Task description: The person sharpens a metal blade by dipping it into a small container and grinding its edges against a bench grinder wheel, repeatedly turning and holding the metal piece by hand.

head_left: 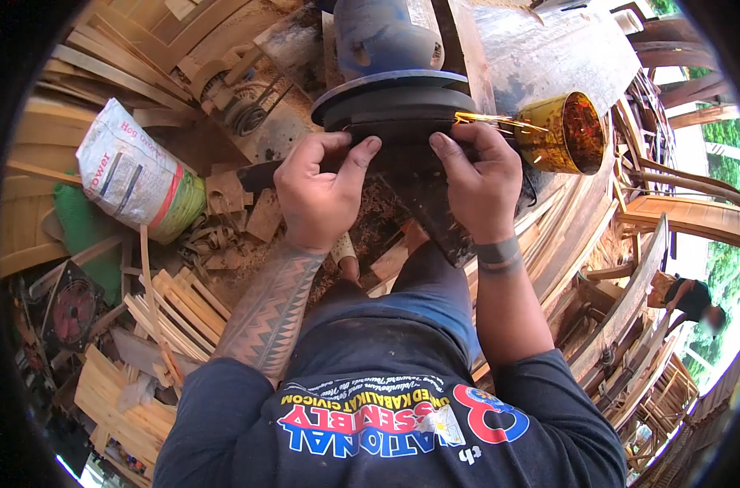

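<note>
Against wheel (386, 99), strip (402, 130) is clamped btwn thumbs & fingers of L hand (317, 195) & R hand (485, 191), spaced prob. for level contact; sparks (500, 122) shoot twd tin (547, 140), prob. there as catcher.

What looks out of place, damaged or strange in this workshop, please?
Sparks pass very close to the bare right hand, which looks risky. Shavings lie strewn on the ground, like a spill, and the sack seems to lean. No damage is clear.
</note>
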### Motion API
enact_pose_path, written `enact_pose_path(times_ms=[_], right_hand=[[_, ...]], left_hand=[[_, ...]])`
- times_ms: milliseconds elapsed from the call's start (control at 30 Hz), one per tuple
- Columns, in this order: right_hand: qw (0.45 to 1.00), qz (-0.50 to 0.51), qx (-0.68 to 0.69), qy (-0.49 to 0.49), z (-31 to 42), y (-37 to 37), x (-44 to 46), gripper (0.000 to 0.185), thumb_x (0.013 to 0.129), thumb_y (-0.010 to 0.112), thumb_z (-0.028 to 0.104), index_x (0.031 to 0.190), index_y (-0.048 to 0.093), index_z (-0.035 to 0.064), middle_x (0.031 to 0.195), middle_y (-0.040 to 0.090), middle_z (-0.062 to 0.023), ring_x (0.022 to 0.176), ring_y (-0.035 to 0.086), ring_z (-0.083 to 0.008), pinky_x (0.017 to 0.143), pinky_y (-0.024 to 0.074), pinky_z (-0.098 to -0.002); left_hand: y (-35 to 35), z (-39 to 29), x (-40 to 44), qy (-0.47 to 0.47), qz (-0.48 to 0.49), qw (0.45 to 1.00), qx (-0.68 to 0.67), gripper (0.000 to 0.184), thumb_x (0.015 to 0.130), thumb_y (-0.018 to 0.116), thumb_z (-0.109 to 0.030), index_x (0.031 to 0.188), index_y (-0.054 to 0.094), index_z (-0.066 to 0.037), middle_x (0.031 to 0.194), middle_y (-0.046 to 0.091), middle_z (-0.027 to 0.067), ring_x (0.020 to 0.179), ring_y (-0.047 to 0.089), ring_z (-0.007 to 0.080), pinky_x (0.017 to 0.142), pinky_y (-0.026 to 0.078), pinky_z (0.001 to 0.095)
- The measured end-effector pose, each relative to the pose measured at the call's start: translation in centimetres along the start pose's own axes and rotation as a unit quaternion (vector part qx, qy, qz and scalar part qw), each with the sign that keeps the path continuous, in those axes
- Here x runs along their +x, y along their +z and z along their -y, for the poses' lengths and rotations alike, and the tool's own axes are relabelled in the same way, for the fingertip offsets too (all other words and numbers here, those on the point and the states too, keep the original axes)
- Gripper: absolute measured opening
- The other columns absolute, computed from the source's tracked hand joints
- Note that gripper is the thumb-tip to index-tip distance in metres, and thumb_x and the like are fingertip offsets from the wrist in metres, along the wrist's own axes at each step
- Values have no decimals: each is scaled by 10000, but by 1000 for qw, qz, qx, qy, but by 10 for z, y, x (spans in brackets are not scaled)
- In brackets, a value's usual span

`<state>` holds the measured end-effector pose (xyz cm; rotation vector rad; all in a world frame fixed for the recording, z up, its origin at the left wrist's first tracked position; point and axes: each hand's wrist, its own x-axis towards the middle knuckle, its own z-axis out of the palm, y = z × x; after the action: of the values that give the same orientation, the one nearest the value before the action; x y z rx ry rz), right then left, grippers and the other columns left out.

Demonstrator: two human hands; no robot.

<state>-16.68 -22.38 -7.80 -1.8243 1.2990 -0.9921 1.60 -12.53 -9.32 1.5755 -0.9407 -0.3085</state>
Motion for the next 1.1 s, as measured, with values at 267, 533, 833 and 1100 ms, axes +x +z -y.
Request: enact_pose_path(times_ms=[267,533,833,1100], right_hand=[[999,-8,17,37,-9,-21,6,264,928,905,198,1041,793,-13,765,746,-92,646,630,-95,642,533,-291],[999,-13,14,31,-18,-39,12,256,932,896,187,1043,793,-19,803,754,-94,671,633,-99,664,538,-289],[998,-11,46,44,-35,-46,16,237,938,885,177,1037,791,-17,787,749,-98,668,639,-109,660,539,-300],[997,-25,58,40,-30,-54,16,218,948,880,169,1044,798,-8,761,746,-62,662,629,-83,644,526,-280]], left_hand=[[25,-9,1,48,6,999,0,275,903,959,-167,913,753,15,807,753,127,671,708,198,640,567,340],[44,-15,0,74,16,997,14,275,900,958,-169,918,747,6,794,745,127,663,705,220,633,564,351],[57,-20,-3,67,22,997,17,272,893,962,-167,914,751,3,802,754,132,669,715,228,638,569,360],[68,-20,-6,64,19,998,10,279,890,965,-179,927,763,10,810,760,143,676,722,241,645,575,363]])
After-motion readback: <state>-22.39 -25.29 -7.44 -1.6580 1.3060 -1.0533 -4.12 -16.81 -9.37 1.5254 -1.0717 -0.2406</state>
